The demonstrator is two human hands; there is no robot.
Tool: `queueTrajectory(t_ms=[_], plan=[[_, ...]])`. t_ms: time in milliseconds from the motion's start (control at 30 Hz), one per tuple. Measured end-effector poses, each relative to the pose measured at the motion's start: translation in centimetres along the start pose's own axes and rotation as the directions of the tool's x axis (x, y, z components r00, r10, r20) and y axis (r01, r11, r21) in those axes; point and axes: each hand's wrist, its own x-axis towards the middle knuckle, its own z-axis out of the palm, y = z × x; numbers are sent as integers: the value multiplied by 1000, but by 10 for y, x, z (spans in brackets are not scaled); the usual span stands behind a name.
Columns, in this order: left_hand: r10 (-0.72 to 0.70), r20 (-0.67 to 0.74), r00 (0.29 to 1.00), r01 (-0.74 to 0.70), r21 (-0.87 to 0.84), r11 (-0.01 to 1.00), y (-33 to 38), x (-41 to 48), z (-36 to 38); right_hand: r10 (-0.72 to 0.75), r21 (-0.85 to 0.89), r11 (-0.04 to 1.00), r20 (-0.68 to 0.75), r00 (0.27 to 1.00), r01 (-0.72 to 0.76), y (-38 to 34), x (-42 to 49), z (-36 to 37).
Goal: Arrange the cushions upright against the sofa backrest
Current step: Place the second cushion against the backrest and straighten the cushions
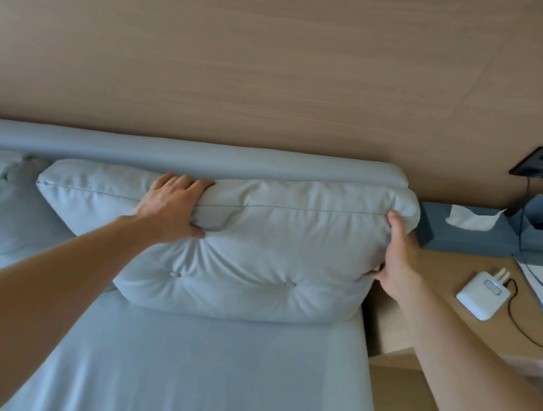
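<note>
Holding the cushion (254,252) upright — my left hand (171,207) clamped over its top edge, my right hand (398,260) gripping its end — I should press it squarely against the backrest (203,156).

Cushion (254,252) on seat (209,366) — against backrest (171,154), table (443,279) right.

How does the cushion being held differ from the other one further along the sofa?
The held cushion is in full view, showing two buttons, with the left hand on its top edge and the right hand at its end. The other cushion is untouched and cut off by the picture's edge. Both are pale and lean against the backrest.
</note>
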Motion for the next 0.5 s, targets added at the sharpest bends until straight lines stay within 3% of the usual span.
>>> queueTrajectory(t_ms=[233,333,400,500], plan=[[-18,46,999,17,26,1000,5,-2,-4,-15,-49,999,-62,998,12,-1,2,-1],[-34,68,997,32,37,999,7,-7,-7,-183,-226,966,-235,955,129,2,-2,1],[-29,76,997,27,20,999,3,-12,-10,-450,-469,844,-361,817,259,6,-6,3],[8,52,999,-6,-35,999,-12,-29,-20,-837,-671,473,-140,529,571,14,-38,26]])
